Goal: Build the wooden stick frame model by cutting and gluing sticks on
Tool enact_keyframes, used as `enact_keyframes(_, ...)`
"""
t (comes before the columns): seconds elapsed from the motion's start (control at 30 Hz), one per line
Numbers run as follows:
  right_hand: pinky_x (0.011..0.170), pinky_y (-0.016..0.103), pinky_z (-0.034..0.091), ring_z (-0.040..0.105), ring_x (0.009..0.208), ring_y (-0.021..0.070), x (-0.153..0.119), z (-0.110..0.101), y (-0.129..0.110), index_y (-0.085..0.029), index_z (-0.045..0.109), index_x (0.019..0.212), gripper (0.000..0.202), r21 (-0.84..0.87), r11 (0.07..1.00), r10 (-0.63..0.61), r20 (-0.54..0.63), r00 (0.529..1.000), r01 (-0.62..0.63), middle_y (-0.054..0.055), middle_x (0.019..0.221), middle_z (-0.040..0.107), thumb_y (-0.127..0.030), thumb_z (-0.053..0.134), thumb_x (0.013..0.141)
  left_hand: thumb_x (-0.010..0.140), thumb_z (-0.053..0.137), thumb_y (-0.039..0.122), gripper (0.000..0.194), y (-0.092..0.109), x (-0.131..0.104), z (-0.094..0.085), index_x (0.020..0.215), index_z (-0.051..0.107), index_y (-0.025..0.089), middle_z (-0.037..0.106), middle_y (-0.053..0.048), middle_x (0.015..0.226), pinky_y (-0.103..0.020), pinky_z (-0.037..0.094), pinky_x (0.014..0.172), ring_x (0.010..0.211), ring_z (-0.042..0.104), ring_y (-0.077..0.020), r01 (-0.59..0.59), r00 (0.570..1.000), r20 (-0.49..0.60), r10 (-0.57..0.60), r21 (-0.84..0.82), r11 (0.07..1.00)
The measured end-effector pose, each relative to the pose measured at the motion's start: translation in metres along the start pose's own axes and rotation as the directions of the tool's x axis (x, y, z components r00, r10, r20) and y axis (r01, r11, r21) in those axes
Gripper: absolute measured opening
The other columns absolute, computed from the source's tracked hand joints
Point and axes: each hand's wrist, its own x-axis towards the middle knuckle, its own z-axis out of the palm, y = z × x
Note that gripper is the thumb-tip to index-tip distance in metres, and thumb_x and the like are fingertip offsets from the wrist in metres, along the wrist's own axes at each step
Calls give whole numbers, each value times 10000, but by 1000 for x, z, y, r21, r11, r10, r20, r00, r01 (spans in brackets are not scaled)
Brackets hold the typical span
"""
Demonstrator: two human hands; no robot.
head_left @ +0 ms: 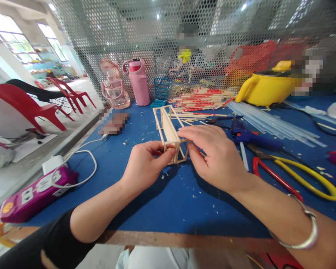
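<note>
A small frame of thin wooden sticks [170, 130] stands on the blue tabletop [182, 201], with a flat strip of sticks along its upper middle. My left hand [148, 160] pinches its near left corner between thumb and fingers. At the near right side, my right hand [212, 149] has its thumb and forefinger closed around a short stick end that juts from the frame. The right fingertips partly hide that end, so whether the stick is joined to the frame is hard to tell.
Red-and-yellow-handled pliers [294, 175], a blue glue gun [254, 136] and clear glue sticks [274, 121] lie right. Behind are bundled sticks [201, 99], a yellow pot [266, 87] and a pink bottle [140, 84]. A purple power strip [39, 194] with a white cable sits left.
</note>
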Motion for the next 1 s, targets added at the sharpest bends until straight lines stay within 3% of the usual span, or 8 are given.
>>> enact_keyframes(0.4,936,360,446,632,1028,202,-3,0,0,-139,644,1078,375,16,1000,12,11,1000,-12,70,1052,710,-5,517,751,727,739,352,319,-4,-1,-1,1001,736,187,757,-43,897,-283,501,700,757,654,-183,37,998,59,-28,-149,988)
enact_keyframes(0.63,934,375,445,627,1021,215,-1,2,-1,-131,649,1053,315,45,999,7,9,1000,-8,76,1031,708,-68,557,758,751,713,376,229,-7,0,2,811,696,156,719,-25,774,-237,473,638,664,606,-131,30,1000,9,-29,-137,990)
enact_keyframes(1.0,951,391,443,609,1034,228,-2,1,-3,-114,645,1074,346,57,998,14,34,999,-16,85,1047,700,-88,568,738,760,701,388,248,-6,1,3,858,716,161,722,-30,780,-231,463,628,681,598,-136,39,999,19,-36,-133,990)
